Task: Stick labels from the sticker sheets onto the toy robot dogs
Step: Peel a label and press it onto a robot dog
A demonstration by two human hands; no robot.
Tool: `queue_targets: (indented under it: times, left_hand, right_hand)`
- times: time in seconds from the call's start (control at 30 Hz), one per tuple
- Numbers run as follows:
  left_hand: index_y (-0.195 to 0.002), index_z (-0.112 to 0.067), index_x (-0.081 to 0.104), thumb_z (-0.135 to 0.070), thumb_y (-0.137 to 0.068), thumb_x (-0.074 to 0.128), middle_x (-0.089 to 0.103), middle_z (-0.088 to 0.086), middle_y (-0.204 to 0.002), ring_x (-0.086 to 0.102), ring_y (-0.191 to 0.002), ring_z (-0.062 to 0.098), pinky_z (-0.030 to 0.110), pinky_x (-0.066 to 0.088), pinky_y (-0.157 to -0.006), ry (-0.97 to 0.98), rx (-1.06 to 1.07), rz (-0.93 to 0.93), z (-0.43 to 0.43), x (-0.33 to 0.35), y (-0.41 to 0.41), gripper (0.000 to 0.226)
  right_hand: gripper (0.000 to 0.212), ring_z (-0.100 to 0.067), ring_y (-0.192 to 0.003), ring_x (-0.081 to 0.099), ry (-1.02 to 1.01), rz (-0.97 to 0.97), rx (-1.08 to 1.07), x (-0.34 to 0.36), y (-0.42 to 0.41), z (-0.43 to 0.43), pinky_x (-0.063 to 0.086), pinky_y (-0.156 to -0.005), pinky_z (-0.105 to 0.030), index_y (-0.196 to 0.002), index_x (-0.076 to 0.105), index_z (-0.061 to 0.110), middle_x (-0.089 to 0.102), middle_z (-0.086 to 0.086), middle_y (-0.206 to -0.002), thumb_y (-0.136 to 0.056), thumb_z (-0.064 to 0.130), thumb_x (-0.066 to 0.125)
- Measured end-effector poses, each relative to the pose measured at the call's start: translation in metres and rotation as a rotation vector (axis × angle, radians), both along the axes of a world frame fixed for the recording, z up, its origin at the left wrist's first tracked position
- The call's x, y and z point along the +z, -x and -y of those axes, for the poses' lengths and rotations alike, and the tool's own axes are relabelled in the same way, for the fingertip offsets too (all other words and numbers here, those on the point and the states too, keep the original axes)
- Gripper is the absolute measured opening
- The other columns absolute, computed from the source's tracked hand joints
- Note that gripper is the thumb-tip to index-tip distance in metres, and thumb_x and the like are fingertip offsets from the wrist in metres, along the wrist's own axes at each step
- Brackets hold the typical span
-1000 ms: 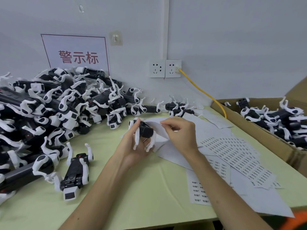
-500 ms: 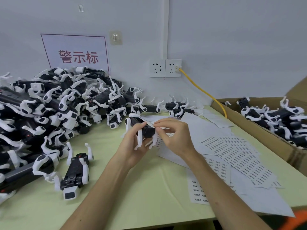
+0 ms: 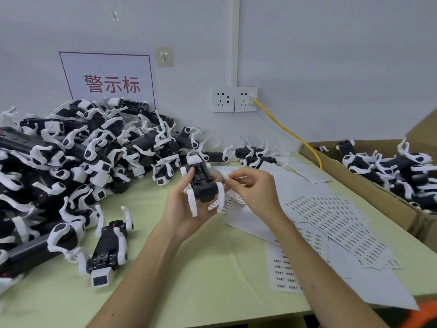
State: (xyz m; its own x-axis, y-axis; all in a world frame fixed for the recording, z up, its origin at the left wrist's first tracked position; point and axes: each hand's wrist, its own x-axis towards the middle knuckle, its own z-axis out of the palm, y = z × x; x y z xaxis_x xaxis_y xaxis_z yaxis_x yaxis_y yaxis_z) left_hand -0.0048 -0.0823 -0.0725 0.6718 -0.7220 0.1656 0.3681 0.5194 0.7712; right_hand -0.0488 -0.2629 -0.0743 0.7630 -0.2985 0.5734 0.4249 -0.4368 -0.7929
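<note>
A: Progress?
B: Mid-run. Left hand (image 3: 182, 209) grips one toy robot dog (image 3: 203, 183), belly up, above the bench (image 3: 212, 280); right hand (image 3: 255, 190) pinches a label (image 3: 234, 178) just beside it, not stuck yet.
A: Remaining?
B: Likely the big pile (image 3: 71, 162), far left. Dogs in the box (image 3: 354, 183), right, are probably done.

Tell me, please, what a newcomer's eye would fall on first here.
The big heap of black-and-white toy robot dogs on the table's left side strikes first. At centre, the left hand grips one toy dog, while the right hand pinches what looks like a small label beside it. Sticker sheets fan out to the right, next to a cardboard box holding more dogs.
</note>
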Motion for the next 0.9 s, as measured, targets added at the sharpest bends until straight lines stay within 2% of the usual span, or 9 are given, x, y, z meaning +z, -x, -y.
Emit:
queue_targets:
  times: [0.07, 0.13, 0.17, 0.23, 0.4, 0.53, 0.67, 0.77, 0.9]
  left_hand:
    - [-0.116, -0.007, 0.065, -0.047, -0.092, 0.067, 0.053, 0.025, -0.138, 0.045, -0.13, 0.042, 0.046, 0.038, -0.092, -0.038, 0.027, 0.017, 0.0, -0.002, -0.001, 0.047]
    - [-0.127, -0.003, 0.067, -0.045, -0.091, 0.066, 0.055, 0.023, -0.149, 0.052, -0.138, 0.038, 0.044, 0.044, -0.104, -0.089, 0.063, 0.025, 0.0, -0.005, -0.001, 0.055]
    - [-0.127, -0.004, 0.07, -0.044, -0.092, 0.064, 0.059, 0.02, -0.145, 0.061, -0.131, 0.034, 0.041, 0.05, -0.103, -0.116, 0.067, 0.041, 0.0, -0.005, 0.0, 0.054]
    - [-0.124, -0.007, 0.074, -0.041, -0.094, 0.059, 0.068, 0.013, -0.135, 0.071, -0.112, 0.026, 0.033, 0.058, -0.089, -0.16, 0.054, 0.073, 0.0, -0.005, 0.001, 0.047]
    - [-0.129, -0.009, 0.071, -0.043, -0.096, 0.058, 0.067, 0.01, -0.138, 0.071, -0.109, 0.02, 0.028, 0.057, -0.09, -0.244, 0.061, 0.106, 0.001, -0.007, -0.001, 0.049]
    - [-0.124, -0.015, 0.074, -0.044, -0.096, 0.058, 0.07, 0.006, -0.134, 0.072, -0.107, 0.019, 0.037, 0.044, -0.103, -0.282, 0.018, 0.119, 0.003, -0.009, -0.002, 0.043]
    - [-0.129, -0.013, 0.071, -0.043, -0.097, 0.057, 0.067, 0.009, -0.138, 0.068, -0.12, 0.026, 0.048, 0.027, -0.122, -0.284, -0.009, 0.136, 0.004, -0.012, -0.006, 0.045]
    - [-0.125, -0.014, 0.071, -0.044, -0.095, 0.059, 0.068, 0.008, -0.136, 0.068, -0.121, 0.025, 0.047, 0.024, -0.115, -0.295, -0.019, 0.146, 0.004, -0.013, -0.006, 0.045]
    - [-0.124, -0.013, 0.073, -0.043, -0.094, 0.06, 0.069, 0.009, -0.136, 0.068, -0.121, 0.025, 0.048, 0.018, -0.1, -0.28, -0.003, 0.139, 0.005, -0.014, -0.007, 0.044]
  right_hand:
    - [0.002, -0.009, -0.08, 0.075, 0.028, 0.011, -0.034, -0.001, -0.001, 0.002, 0.059, -0.074, -0.026, -0.087, 0.079, 0.01, 0.076, 0.002, -0.082, -0.086, 0.011, 0.081]
    - [0.003, -0.005, -0.078, 0.071, 0.083, 0.048, -0.084, -0.002, -0.001, 0.003, 0.053, -0.068, -0.016, -0.085, 0.08, 0.011, 0.074, 0.004, -0.082, -0.084, 0.01, 0.083]
    - [0.004, -0.006, -0.076, 0.069, 0.107, 0.066, -0.096, -0.002, -0.001, 0.003, 0.051, -0.066, -0.015, -0.084, 0.08, 0.01, 0.072, 0.003, -0.082, -0.083, 0.008, 0.083]
    - [0.004, -0.009, -0.072, 0.067, 0.147, 0.085, -0.103, -0.003, -0.002, 0.004, 0.049, -0.063, -0.014, -0.082, 0.08, 0.008, 0.069, 0.003, -0.079, -0.082, 0.006, 0.083]
    - [0.009, -0.007, -0.071, 0.067, 0.156, 0.071, -0.143, -0.004, -0.001, 0.007, 0.049, -0.062, -0.014, -0.077, 0.08, 0.011, 0.071, 0.004, -0.074, -0.082, 0.003, 0.08]
    - [0.013, -0.005, -0.061, 0.068, 0.123, 0.01, -0.187, -0.005, -0.001, 0.006, 0.049, -0.061, -0.016, -0.073, 0.079, 0.013, 0.073, 0.008, -0.069, -0.081, 0.003, 0.076]
    - [0.016, -0.013, -0.064, 0.072, 0.037, -0.08, -0.178, -0.002, -0.002, 0.005, 0.061, -0.069, -0.035, -0.068, 0.077, 0.014, 0.072, 0.008, -0.066, -0.081, 0.005, 0.073]
    - [0.02, -0.021, -0.066, 0.075, -0.069, -0.151, -0.11, 0.0, -0.002, 0.007, 0.064, -0.071, -0.041, -0.067, 0.077, 0.013, 0.074, 0.0, -0.067, -0.082, 0.003, 0.068]
    - [0.018, -0.025, -0.071, 0.077, -0.22, -0.226, -0.004, 0.001, -0.003, 0.01, 0.063, -0.068, -0.034, -0.072, 0.077, 0.009, 0.076, -0.01, -0.072, -0.085, 0.002, 0.066]
